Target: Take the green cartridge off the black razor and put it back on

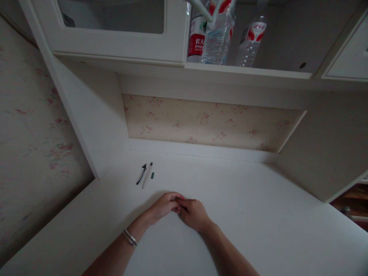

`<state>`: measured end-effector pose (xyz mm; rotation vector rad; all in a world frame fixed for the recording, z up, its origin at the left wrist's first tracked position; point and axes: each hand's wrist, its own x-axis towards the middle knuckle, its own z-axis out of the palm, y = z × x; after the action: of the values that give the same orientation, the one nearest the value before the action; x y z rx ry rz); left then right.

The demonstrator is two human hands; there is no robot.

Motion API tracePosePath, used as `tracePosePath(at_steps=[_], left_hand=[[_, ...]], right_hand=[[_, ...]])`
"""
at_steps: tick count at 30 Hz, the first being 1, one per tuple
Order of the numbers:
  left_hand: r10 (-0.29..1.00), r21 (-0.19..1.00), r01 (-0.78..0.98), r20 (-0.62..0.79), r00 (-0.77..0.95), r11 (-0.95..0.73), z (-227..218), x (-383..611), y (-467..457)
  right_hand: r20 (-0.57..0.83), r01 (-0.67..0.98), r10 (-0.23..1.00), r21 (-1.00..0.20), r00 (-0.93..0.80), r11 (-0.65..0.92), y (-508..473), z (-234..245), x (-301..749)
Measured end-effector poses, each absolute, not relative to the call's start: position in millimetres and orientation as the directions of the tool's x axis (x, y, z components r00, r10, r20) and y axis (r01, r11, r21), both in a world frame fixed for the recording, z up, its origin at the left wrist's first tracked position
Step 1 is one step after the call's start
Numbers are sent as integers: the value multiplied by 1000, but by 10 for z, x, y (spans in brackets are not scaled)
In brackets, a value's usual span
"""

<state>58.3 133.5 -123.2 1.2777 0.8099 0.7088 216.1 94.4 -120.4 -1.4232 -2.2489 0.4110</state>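
Three small pen parts lie on the white bench [258,214]. One is a pale pen barrel [147,175]. A dark clip piece [141,174] lies just left of the barrel, and a short dark cap [153,175] lies just right of it. None of the three touches another.

Two hands work on the bench, nearer the camera than the barrel and a little to its right. The left hand [165,205] and the right hand [194,214] meet fingertip to fingertip. Each grip is narrow, with the fingers curled in and pinched. A thin dark sliver shows where the two grips meet, but the fingers cover it, so I cannot tell what it is. Neither hand touches the barrel or the parts beside it.

Two thin bangles [130,237] circle the left wrist. Both forearms are cut off by the lower edge.

Far above the barrel and to its right, a shelf [247,71] carries three bottles: a red-labelled bottle [196,40], a clear bottle [217,38] and a third bottle [253,38]. All three lose their tops at the upper edge, and the label print is too small to read. Above the barrel hangs one cupboard door [115,42], also cropped.
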Motion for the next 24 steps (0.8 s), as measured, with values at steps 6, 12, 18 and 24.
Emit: tracePosePath(at_steps=[6, 12, 18, 24], left_hand=[[830, 987, -11, -127, 543, 158, -1236, 582, 1336], [830, 985, -13, -136, 542, 170, -1220, 585, 1329], [831, 985, -20, -134, 539, 172, -1239, 576, 1334], [825, 986, -13, -133, 549, 167, -1241, 579, 1338]], right_hand=[[198, 785, 909, -459, -366, 416, 944, -1201, 2158], [169, 802, 918, -448, -358, 395, 935, -1163, 2145], [196, 785, 911, -463, -363, 412, 942, -1199, 2157], [204, 780, 909, -467, -363, 416, 948, -1217, 2162]])
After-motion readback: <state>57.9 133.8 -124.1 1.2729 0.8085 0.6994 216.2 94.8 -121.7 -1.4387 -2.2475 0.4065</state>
